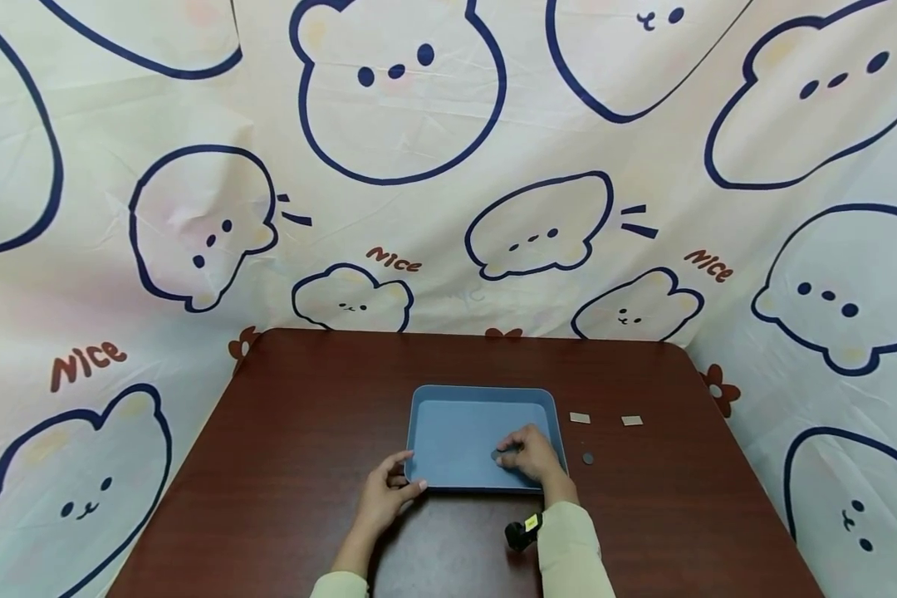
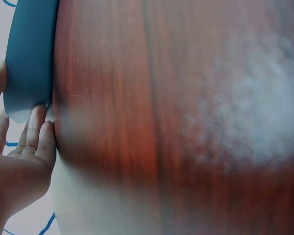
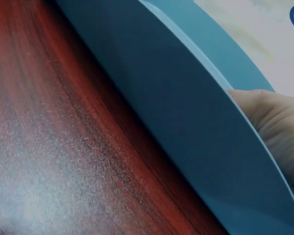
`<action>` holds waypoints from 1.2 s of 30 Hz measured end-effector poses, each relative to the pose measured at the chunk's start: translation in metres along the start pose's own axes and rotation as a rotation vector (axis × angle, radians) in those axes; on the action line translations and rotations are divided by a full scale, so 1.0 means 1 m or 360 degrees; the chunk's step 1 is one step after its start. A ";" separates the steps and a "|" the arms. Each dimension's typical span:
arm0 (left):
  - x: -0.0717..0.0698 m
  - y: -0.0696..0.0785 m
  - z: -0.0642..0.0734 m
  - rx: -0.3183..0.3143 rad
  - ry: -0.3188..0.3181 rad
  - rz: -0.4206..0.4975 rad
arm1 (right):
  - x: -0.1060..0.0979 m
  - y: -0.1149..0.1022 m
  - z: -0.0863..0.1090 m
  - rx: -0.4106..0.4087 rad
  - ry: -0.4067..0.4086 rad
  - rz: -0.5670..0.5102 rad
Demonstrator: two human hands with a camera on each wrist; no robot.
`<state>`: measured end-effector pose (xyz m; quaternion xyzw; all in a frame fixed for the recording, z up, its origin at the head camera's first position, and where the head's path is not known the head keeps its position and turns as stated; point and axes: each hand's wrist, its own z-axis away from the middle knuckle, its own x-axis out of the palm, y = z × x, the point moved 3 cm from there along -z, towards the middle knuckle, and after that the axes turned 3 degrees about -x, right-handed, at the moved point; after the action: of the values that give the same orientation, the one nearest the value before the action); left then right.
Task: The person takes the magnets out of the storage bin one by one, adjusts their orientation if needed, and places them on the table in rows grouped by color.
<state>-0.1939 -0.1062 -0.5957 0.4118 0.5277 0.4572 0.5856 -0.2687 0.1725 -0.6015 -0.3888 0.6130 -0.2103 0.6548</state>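
A blue rectangular tray (image 1: 456, 432) lies on the brown table, its outer wall (image 3: 152, 93) filling much of the right wrist view. At its near left corner, my left hand (image 1: 384, 492) holds the rim, thumb at the front and fingers along the left side. In the left wrist view those fingers (image 2: 33, 129) touch the tray's corner. Over the right part of the tray, my right hand (image 1: 531, 454) pinches a small dark round disc (image 1: 496, 454). The tray wall hides its fingertips in the right wrist view. A similar grey disc (image 1: 587, 458) lies right of the tray.
Two small cream rectangular pieces (image 1: 580, 418) lie on the table beyond the grey disc. The brown table (image 1: 306, 415) extends around the tray. A cartoon-printed cloth (image 1: 433, 208) hangs behind and at both sides.
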 end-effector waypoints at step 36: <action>0.000 0.001 -0.001 0.0005 -0.0028 0.0011 | 0.000 0.001 0.002 0.0121 0.0023 0.0058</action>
<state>-0.1955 -0.1064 -0.5948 0.4186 0.5217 0.4548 0.5880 -0.2667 0.1736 -0.6027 -0.3509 0.6163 -0.2242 0.6685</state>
